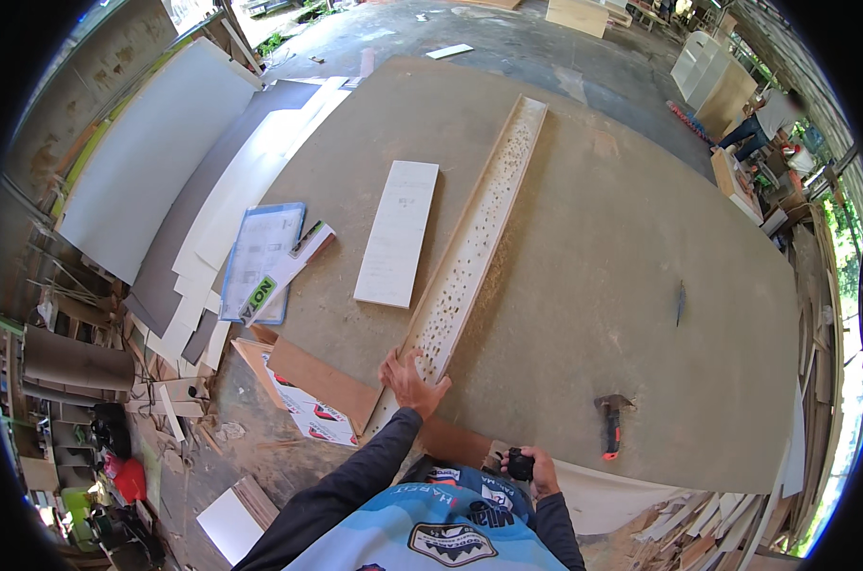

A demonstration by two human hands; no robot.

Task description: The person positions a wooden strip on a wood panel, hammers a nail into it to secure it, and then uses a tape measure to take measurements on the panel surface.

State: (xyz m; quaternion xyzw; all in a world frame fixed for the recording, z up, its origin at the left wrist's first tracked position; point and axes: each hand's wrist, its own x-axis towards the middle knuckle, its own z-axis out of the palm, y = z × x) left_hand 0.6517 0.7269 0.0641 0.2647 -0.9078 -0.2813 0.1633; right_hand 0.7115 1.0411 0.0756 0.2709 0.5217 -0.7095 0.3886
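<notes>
A long, narrow white board [463, 276], speckled with many small brown holes or dots, runs away from me across the worktable. My left hand [414, 383] grips its near end, with fingers over the left edge and the thumb toward the right edge. At the table's near edge, close to my body, my right hand [543, 470] is closed round a small black rounded object [520, 464] that looks like a tape measure; its details are too small to make out. A shorter white panel [397, 233] lies flat left of the long board.
A hammer [611, 425] with a red and black handle and a thin dark blue tool [681, 303] lie right on the brown table [584, 257]. Papers in a blue folder [260, 257] lie left. Angled wooden pieces [322, 381] stand near-left. Another person [769, 119] is far right.
</notes>
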